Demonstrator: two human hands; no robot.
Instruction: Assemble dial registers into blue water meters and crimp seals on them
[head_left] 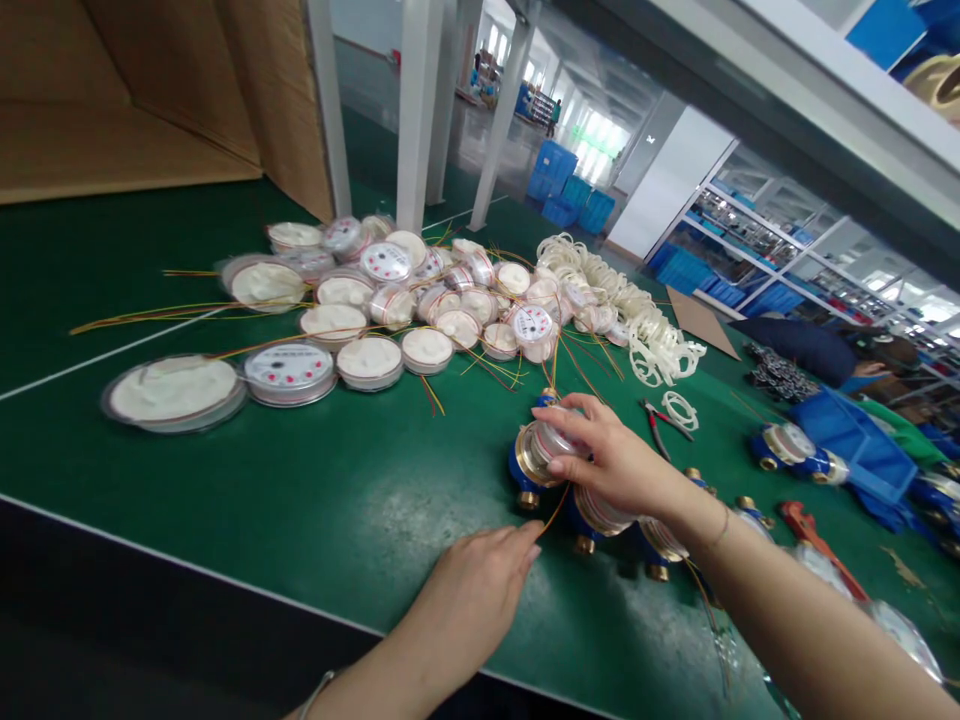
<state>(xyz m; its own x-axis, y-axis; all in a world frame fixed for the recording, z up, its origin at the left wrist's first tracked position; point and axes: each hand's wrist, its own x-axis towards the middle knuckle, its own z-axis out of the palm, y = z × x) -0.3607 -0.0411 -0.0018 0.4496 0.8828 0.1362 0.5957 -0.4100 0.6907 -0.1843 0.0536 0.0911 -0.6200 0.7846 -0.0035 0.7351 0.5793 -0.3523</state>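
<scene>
My right hand (611, 455) grips a round clear meter insert (556, 432) from above, tilted over the brass opening of a blue meter body (525, 465). My left hand (480, 590), closer to the front edge, pinches a thin orange wire (556, 512) that runs up toward the insert. Just right of that body, partly under my right hand and forearm, stand more blue bodies with brass fittings, one of them holding an insert (600, 512). A pile of round inserts with wires (457, 330) lies behind my hands, some with white undersides up.
Behind the hands are white rings (630, 300) and red-handled pliers (657, 432). At right lie a red wrench (821, 548), a blue bin (855, 440) and a dark chain-like heap (782, 375). Another person (832, 355) leans over the table's far right. A cardboard box (285, 90) stands back left.
</scene>
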